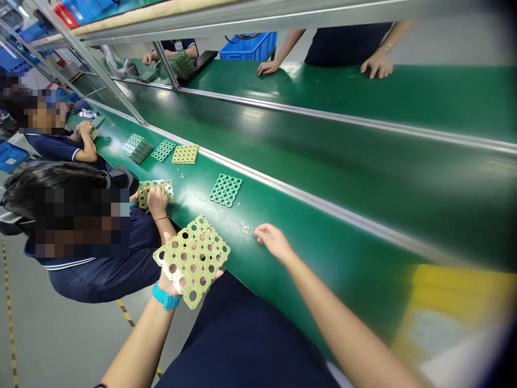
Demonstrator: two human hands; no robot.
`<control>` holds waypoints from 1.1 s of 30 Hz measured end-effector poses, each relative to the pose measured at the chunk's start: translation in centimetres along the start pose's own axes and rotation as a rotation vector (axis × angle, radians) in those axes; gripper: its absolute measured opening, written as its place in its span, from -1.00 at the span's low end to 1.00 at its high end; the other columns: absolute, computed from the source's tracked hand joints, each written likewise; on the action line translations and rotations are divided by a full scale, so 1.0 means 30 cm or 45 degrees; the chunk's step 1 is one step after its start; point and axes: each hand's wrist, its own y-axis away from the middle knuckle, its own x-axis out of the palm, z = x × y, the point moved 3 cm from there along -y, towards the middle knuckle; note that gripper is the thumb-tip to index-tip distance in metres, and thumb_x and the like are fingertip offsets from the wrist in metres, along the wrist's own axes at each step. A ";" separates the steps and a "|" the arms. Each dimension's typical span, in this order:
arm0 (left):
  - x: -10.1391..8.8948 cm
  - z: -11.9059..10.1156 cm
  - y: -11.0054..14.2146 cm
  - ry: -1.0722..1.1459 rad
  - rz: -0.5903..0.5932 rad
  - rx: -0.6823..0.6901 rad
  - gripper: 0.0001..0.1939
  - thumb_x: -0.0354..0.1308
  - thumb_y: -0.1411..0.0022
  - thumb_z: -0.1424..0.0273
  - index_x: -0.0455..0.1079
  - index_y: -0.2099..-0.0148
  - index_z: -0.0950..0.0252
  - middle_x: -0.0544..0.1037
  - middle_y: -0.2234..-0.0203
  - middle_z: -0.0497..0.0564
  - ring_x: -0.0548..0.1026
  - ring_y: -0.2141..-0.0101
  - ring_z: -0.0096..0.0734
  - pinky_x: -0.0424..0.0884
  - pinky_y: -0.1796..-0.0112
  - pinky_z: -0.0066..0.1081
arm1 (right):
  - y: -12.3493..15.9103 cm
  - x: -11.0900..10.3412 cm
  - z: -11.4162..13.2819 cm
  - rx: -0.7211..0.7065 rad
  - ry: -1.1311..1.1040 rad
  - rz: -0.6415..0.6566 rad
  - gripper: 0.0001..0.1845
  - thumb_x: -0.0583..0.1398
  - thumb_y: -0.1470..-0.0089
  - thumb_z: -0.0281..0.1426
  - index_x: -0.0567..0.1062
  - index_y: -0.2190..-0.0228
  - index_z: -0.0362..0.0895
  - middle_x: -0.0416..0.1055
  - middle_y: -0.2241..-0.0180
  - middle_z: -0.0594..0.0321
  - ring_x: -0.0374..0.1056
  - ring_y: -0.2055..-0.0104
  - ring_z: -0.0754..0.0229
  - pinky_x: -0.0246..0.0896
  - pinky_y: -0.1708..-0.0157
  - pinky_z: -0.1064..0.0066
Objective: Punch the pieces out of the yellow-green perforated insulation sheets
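A pale yellow-green perforated board panel point(188, 262), with rows of round holes and a stepped edge, rests on my left hand point(166, 281). Its thumb and fingertips show at the panel's edges, and the rest of the hand lies mostly behind it. My right hand point(275, 241) hovers over the green work surface, thumb and fingers pinched together. Whatever is in that pinch is too small to make out. Just left of those fingertips is a little pile of small white parts point(244, 228). Farther back on the table lies a green perforated panel point(225, 189).
A co-worker point(92, 269) sits close on my left, handling a similar panel point(166, 186). Beyond are a yellow panel stack point(185, 154) and a green stack point(136, 148). A metal rail point(283, 188) runs along the bench. Another person's hands point(377, 64) rest across it. A yellow bin point(456, 285) stands at right.
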 end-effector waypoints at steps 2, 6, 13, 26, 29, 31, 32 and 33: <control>0.021 0.006 -0.030 -0.011 0.034 -0.049 -0.02 -0.36 0.05 -0.33 0.11 -0.23 0.17 0.22 -0.17 0.13 0.01 -0.20 0.22 -0.25 -0.12 0.20 | 0.121 -0.052 0.065 -0.063 -0.161 -0.076 -0.67 0.06 -0.13 -0.26 0.28 0.12 -0.19 0.36 0.42 0.27 0.33 0.43 0.30 0.30 0.34 0.36; 0.093 0.033 -0.107 -0.069 0.103 -0.186 -0.02 -0.39 0.03 -0.32 0.09 -0.24 0.21 0.19 -0.19 0.14 0.04 -0.19 0.21 -0.23 -0.10 0.22 | 0.343 -0.139 0.176 -0.152 -0.630 -0.129 -0.55 0.22 0.01 -0.20 0.33 0.10 -0.13 0.38 0.40 0.26 0.32 0.46 0.31 0.31 0.37 0.38; 0.233 0.110 -0.222 -0.227 0.134 -0.371 -0.15 -0.33 -0.05 -0.26 0.20 -0.18 0.17 0.24 -0.15 0.10 0.18 -0.13 0.16 0.13 0.01 0.09 | 0.508 -0.218 0.252 -0.134 -0.668 -0.376 -0.69 0.29 0.11 -0.20 0.52 0.35 -0.16 0.38 0.65 0.28 0.34 0.53 0.24 0.32 0.45 0.39; 0.363 0.250 -0.290 -0.462 0.275 -0.550 -0.08 -0.50 -0.06 -0.25 0.21 -0.17 0.19 0.37 -0.04 0.10 0.17 -0.08 0.32 0.15 0.06 0.13 | 0.550 -0.277 0.371 -0.700 0.063 -0.443 -0.84 0.15 -0.02 -0.42 0.53 0.50 -0.10 0.45 0.43 0.23 0.24 0.58 0.35 0.19 0.59 0.50; 0.371 0.252 -0.292 -0.458 0.282 -0.559 -0.17 -0.45 -0.10 -0.21 0.22 -0.16 0.15 0.35 -0.06 0.05 0.11 -0.11 0.35 0.14 0.05 0.15 | 0.549 -0.266 0.342 -0.649 0.122 -0.466 -0.89 0.14 -0.01 -0.46 0.49 0.43 -0.11 0.39 0.54 0.30 0.14 0.62 0.37 0.14 0.59 0.50; 0.370 0.255 -0.295 -0.463 0.299 -0.551 -0.24 -0.43 -0.16 -0.14 0.23 -0.15 0.14 0.34 -0.07 0.04 0.11 -0.12 0.31 0.18 0.05 0.12 | 0.552 -0.259 0.326 -0.603 0.108 -0.467 -0.88 0.13 0.00 -0.48 0.46 0.37 -0.11 0.40 0.53 0.33 0.12 0.63 0.38 0.11 0.60 0.51; 0.370 0.257 -0.297 -0.464 0.314 -0.553 -0.27 -0.41 -0.17 -0.12 0.24 -0.14 0.14 0.35 -0.07 0.04 0.13 -0.12 0.28 0.19 0.05 0.10 | 0.555 -0.256 0.322 -0.594 0.094 -0.470 -0.88 0.13 0.00 -0.48 0.45 0.36 -0.11 0.42 0.51 0.33 0.11 0.63 0.38 0.10 0.60 0.51; 0.371 0.260 -0.298 -0.463 0.332 -0.559 -0.29 -0.38 -0.17 -0.11 0.25 -0.14 0.13 0.35 -0.06 0.04 0.15 -0.12 0.25 0.19 0.04 0.09 | 0.559 -0.256 0.320 -0.589 0.082 -0.482 -0.88 0.13 0.00 -0.48 0.44 0.35 -0.11 0.43 0.49 0.32 0.10 0.63 0.39 0.09 0.60 0.51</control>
